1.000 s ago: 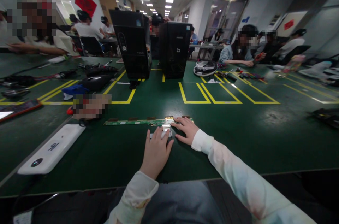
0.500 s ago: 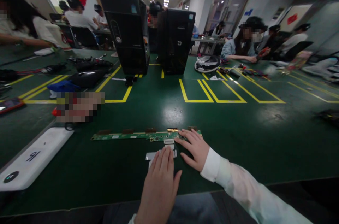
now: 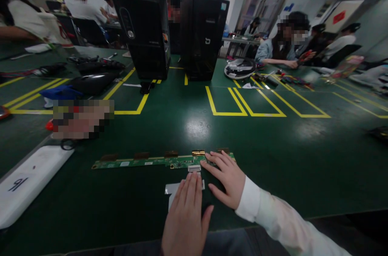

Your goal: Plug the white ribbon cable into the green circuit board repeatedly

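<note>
A long, narrow green circuit board (image 3: 130,163) lies flat on the green table, with brown film tabs along its far edge. At its near edge is a pale connector (image 3: 194,168). My left hand (image 3: 186,215) lies flat, fingers stretched out, over a white flat ribbon cable (image 3: 171,188), its fingertips at the connector. Much of the cable is hidden under that hand. My right hand (image 3: 226,177) rests with spread fingers on the right part of the board, covering some of it.
Two black computer towers (image 3: 142,34) stand at the back. A long white object (image 3: 33,183) lies at the left, near a blurred-out patch. Yellow tape outlines (image 3: 230,114) mark the table. A person (image 3: 285,42) sits across at the right, beyond coiled cables (image 3: 240,68).
The camera view has tilted and shifted slightly. My left fingertips have slid a little forward, closer to the connector. My right hand keeps its place on the board.
</note>
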### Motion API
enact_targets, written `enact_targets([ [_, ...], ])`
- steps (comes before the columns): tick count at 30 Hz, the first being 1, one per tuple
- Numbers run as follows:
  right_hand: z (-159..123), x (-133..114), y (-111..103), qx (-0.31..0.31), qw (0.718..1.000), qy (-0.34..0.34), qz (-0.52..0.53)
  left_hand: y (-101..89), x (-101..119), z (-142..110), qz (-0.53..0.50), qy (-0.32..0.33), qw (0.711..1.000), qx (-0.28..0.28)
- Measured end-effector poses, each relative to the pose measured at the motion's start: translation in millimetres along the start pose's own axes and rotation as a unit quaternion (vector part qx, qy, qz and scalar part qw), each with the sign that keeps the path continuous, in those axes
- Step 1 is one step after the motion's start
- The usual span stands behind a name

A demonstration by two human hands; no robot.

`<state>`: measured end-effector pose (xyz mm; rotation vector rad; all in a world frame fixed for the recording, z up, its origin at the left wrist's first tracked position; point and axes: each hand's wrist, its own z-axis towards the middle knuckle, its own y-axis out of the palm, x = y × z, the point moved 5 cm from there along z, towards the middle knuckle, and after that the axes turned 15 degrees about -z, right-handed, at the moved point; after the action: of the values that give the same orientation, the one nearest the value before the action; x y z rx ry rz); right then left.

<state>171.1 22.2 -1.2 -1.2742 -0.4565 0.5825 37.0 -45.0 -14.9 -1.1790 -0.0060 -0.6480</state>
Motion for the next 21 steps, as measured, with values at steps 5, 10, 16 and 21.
enact_targets([
  [5,-0.3,-0.3,-0.5,-0.007,1.0,-0.004,-0.006,-3.0,-0.4,0.8,-0.015,0.02,1.0,-0.001],
  [10,0.6,0.1,0.0,-0.026,1.0,-0.006,-0.013,-3.8,-3.6,3.6,-0.027,0.005,0.999,-0.016],
  [16,2.8,3.0,1.5,-0.032,0.999,-0.013,-0.011,-7.8,-3.8,7.6,-0.029,0.014,0.999,-0.033],
  [21,7.3,7.0,6.6,-0.029,0.999,-0.019,-0.02,-7.4,-7.3,13.4,-0.029,0.018,0.999,-0.042],
])
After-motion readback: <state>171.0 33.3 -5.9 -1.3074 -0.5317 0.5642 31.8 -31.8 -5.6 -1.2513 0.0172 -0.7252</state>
